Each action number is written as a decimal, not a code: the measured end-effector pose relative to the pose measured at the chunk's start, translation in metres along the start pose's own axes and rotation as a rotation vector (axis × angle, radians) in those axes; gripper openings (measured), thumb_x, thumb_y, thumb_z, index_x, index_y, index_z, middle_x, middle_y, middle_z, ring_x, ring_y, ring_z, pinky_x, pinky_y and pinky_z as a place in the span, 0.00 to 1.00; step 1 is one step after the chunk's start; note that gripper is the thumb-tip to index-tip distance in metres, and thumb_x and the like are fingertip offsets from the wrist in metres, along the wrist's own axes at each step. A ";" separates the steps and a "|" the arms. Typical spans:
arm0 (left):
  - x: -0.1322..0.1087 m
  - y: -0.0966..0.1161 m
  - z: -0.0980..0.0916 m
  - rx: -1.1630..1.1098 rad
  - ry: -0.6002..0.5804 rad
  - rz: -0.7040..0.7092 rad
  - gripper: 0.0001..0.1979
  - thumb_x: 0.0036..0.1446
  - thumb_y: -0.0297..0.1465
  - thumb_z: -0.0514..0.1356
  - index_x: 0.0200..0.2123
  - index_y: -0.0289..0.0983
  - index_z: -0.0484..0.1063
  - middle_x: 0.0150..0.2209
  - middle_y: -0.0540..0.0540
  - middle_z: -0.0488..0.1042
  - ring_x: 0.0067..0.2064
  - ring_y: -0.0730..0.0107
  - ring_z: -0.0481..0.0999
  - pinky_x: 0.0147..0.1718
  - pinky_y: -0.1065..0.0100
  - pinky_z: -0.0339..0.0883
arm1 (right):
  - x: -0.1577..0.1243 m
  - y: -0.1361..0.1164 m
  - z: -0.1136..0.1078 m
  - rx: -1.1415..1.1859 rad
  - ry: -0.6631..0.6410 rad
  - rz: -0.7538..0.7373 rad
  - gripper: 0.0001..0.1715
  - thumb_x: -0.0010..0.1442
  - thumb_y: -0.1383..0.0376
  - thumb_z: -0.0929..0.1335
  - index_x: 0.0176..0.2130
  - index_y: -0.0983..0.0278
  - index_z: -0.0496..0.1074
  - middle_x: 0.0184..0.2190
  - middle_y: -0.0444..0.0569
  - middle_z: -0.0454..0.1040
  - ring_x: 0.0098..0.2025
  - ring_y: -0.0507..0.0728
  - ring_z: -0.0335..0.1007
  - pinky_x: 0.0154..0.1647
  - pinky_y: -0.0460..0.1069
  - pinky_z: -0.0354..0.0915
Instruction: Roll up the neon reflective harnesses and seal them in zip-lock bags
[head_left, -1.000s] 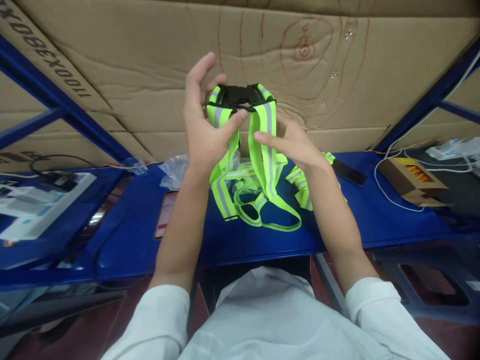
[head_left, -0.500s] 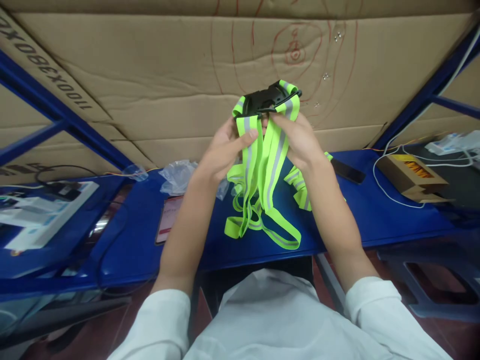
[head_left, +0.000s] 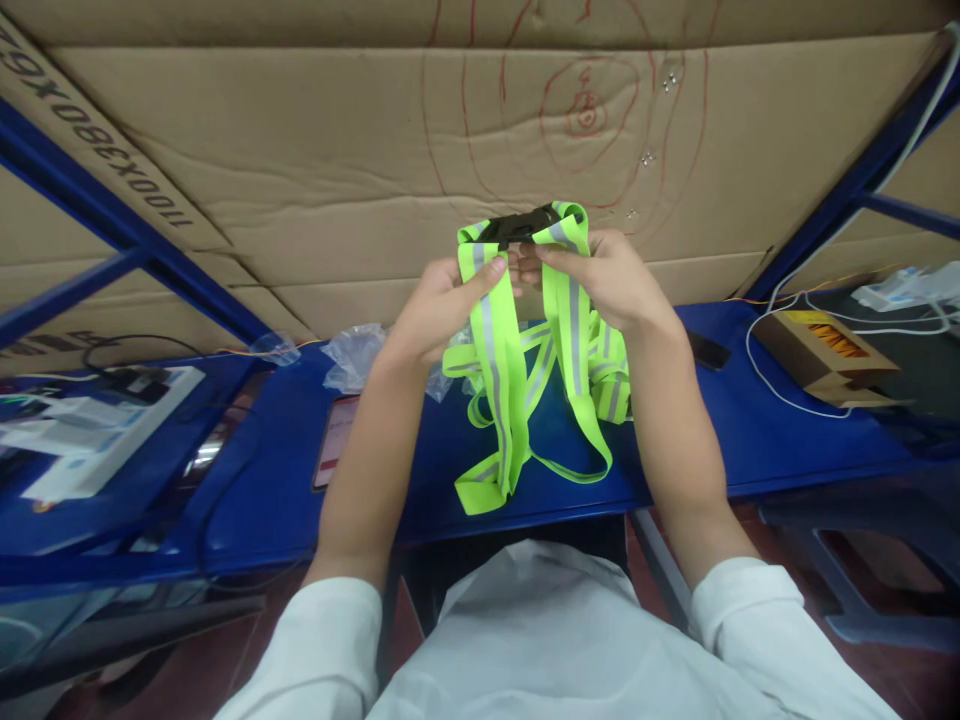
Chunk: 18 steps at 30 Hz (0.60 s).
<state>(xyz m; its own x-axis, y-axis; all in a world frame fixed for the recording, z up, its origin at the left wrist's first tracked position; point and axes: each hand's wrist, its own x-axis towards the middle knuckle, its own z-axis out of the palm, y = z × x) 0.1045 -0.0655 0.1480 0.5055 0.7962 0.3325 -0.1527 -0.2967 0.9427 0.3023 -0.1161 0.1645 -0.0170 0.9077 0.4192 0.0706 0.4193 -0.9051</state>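
Note:
A neon yellow reflective strap harness [head_left: 517,370] with grey stripes hangs from both my hands above the blue table [head_left: 750,430]. A black plastic buckle [head_left: 517,228] joins its two straps at the top. My left hand [head_left: 442,305] pinches the left strap just below the buckle, thumb on the front. My right hand [head_left: 611,280] grips the right strap beside the buckle. The loose loops dangle down and rest on the table edge.
A cardboard sheet [head_left: 315,170] with red scribbles stands behind the table. A crumpled clear plastic bag [head_left: 360,355] and a phone [head_left: 335,437] lie to the left; a dark phone [head_left: 709,350], an open cardboard box [head_left: 825,360] and white cables lie to the right. Blue rack bars frame both sides.
My hands came together at the buckle and dropped slightly. My left hand went from spread fingers to pinching the strap; my right hand closed on the other strap. The harness hangs straighter.

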 end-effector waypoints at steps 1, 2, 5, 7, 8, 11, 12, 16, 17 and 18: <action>0.000 0.001 0.000 -0.001 0.000 0.001 0.20 0.58 0.47 0.71 0.44 0.38 0.81 0.42 0.40 0.84 0.49 0.49 0.85 0.47 0.55 0.81 | 0.000 0.000 0.001 -0.020 0.018 -0.012 0.16 0.59 0.52 0.77 0.36 0.62 0.78 0.36 0.48 0.81 0.46 0.58 0.79 0.52 0.54 0.75; 0.000 0.002 0.000 -0.002 0.006 0.002 0.20 0.58 0.47 0.72 0.45 0.38 0.81 0.42 0.40 0.84 0.50 0.49 0.84 0.48 0.55 0.81 | 0.001 0.001 0.002 -0.039 0.037 -0.024 0.15 0.61 0.53 0.77 0.35 0.62 0.78 0.35 0.48 0.80 0.44 0.57 0.78 0.51 0.54 0.75; -0.001 0.000 0.003 -0.029 0.010 -0.039 0.21 0.57 0.48 0.72 0.45 0.38 0.80 0.39 0.43 0.83 0.47 0.50 0.85 0.48 0.54 0.80 | 0.002 0.003 0.008 -0.054 0.084 -0.028 0.16 0.64 0.53 0.75 0.34 0.62 0.75 0.30 0.45 0.76 0.37 0.54 0.75 0.43 0.51 0.74; -0.001 -0.003 0.007 -0.067 -0.023 -0.107 0.22 0.56 0.50 0.72 0.43 0.38 0.80 0.35 0.44 0.81 0.44 0.51 0.85 0.45 0.55 0.81 | 0.002 0.003 0.010 -0.045 0.078 0.001 0.19 0.64 0.50 0.75 0.33 0.62 0.74 0.28 0.43 0.73 0.35 0.53 0.73 0.39 0.48 0.72; -0.002 -0.004 0.008 -0.090 -0.048 -0.138 0.23 0.55 0.50 0.73 0.43 0.38 0.80 0.34 0.45 0.81 0.43 0.52 0.85 0.43 0.57 0.81 | 0.001 0.002 0.010 -0.039 0.061 0.016 0.20 0.64 0.49 0.75 0.33 0.62 0.74 0.27 0.43 0.72 0.35 0.53 0.73 0.37 0.47 0.71; -0.005 -0.003 0.011 -0.148 -0.127 -0.137 0.22 0.51 0.49 0.76 0.39 0.39 0.79 0.34 0.46 0.81 0.45 0.54 0.84 0.44 0.59 0.81 | -0.002 -0.003 0.008 -0.005 -0.013 0.046 0.22 0.62 0.47 0.76 0.33 0.62 0.73 0.27 0.43 0.70 0.35 0.52 0.72 0.35 0.47 0.70; -0.006 -0.002 0.011 -0.158 -0.159 -0.113 0.22 0.50 0.48 0.76 0.38 0.38 0.79 0.36 0.45 0.82 0.46 0.54 0.84 0.46 0.58 0.81 | -0.004 -0.005 0.008 0.012 -0.046 0.053 0.23 0.62 0.46 0.76 0.32 0.61 0.72 0.27 0.43 0.70 0.34 0.53 0.72 0.34 0.47 0.70; -0.007 0.004 0.006 -0.131 -0.238 -0.088 0.23 0.58 0.51 0.71 0.41 0.36 0.80 0.40 0.40 0.83 0.47 0.51 0.86 0.49 0.52 0.82 | -0.011 -0.009 0.010 0.081 -0.186 0.074 0.28 0.64 0.42 0.73 0.30 0.61 0.69 0.24 0.42 0.66 0.30 0.53 0.71 0.33 0.49 0.72; -0.007 0.005 0.004 -0.110 -0.222 -0.097 0.24 0.61 0.52 0.68 0.43 0.36 0.80 0.40 0.39 0.83 0.46 0.50 0.86 0.49 0.51 0.82 | -0.011 -0.009 0.011 0.092 -0.210 0.074 0.28 0.63 0.41 0.73 0.31 0.61 0.69 0.24 0.42 0.66 0.30 0.53 0.71 0.33 0.50 0.73; -0.006 0.006 0.002 -0.087 -0.194 -0.098 0.24 0.63 0.53 0.66 0.44 0.36 0.80 0.39 0.39 0.83 0.45 0.50 0.86 0.47 0.51 0.82 | -0.011 -0.009 0.011 0.102 -0.233 0.073 0.28 0.63 0.41 0.73 0.33 0.61 0.70 0.25 0.42 0.67 0.30 0.54 0.72 0.34 0.51 0.75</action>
<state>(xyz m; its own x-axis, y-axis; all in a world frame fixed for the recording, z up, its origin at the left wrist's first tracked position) 0.1023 -0.0734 0.1511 0.6737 0.7004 0.2356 -0.1631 -0.1700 0.9719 0.2906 -0.1299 0.1666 -0.2458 0.9093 0.3357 -0.0209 0.3413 -0.9397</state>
